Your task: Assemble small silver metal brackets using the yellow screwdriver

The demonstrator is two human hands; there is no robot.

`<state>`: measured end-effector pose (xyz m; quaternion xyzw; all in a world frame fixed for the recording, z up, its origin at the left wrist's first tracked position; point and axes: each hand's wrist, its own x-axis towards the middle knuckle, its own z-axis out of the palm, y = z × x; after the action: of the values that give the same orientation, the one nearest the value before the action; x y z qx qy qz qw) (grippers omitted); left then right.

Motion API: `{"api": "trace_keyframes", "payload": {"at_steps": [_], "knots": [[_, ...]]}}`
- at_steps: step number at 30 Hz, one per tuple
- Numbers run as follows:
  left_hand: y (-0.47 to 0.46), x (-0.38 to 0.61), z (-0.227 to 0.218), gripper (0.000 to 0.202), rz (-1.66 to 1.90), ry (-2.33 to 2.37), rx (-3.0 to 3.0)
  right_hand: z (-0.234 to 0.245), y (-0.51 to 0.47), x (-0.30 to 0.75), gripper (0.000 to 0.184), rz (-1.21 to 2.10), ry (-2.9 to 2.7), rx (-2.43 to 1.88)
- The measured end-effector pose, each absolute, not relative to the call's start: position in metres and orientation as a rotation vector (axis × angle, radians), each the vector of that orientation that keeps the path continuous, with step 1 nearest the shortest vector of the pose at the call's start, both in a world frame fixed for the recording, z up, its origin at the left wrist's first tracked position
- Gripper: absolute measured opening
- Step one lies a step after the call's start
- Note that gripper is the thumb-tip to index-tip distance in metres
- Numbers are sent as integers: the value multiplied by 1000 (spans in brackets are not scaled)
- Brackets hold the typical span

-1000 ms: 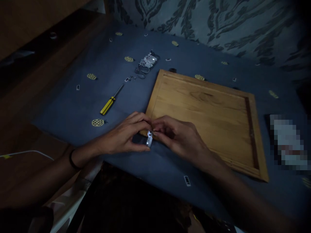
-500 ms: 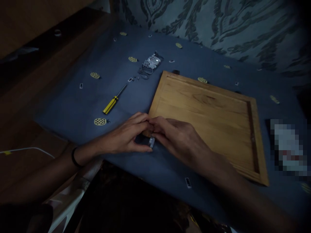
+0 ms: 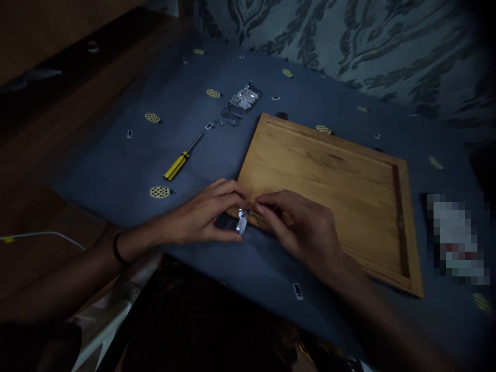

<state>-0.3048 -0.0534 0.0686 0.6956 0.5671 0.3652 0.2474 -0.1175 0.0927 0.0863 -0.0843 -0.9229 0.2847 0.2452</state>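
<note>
At the near left corner of the wooden panel [image 3: 325, 181], my left hand [image 3: 209, 212] is closed around a small shiny metal fitting [image 3: 242, 221], thumb below it and fingers above on the panel's edge. The fitting looks like a small hinge or latch; its exact kind is unclear in the dim light. Just to its right, my right hand [image 3: 300, 222] is pinched, fingertips close to the fitting and over the panel. Whatever lies between those fingertips is too small to make out. A yellow and black screwdriver [image 3: 178, 164] rests on the cloth beyond my left hand.
A clear packet of metal parts [image 3: 246, 95] lies behind the panel's left corner, with a few tiny loose pieces [image 3: 219, 124] in front of it. The table has a blue pineapple-print cloth [image 3: 104, 160]. A blurred-out object [image 3: 459, 240] sits at the right.
My right hand has drawn back slightly to the right from the fitting, leaving more of it visible. My left hand stays in place around it.
</note>
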Motion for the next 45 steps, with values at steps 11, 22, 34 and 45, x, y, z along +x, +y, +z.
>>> {"api": "trace_keyframes", "payload": {"at_steps": [11,22,34,45], "knots": [[-54,-305,62,38,1056,1530,1919,71,90,-116,13,772,-2548,-134],[-53,-305,62,38,1066,1511,1943,73,91,-116,9,802,-2508,-153],[-54,-304,52,51,942,1609,1833,120,86,-202,17,553,-2832,107],[-55,-303,43,74,1016,1568,1769,117,55,-279,27,92,-3151,489]]}}
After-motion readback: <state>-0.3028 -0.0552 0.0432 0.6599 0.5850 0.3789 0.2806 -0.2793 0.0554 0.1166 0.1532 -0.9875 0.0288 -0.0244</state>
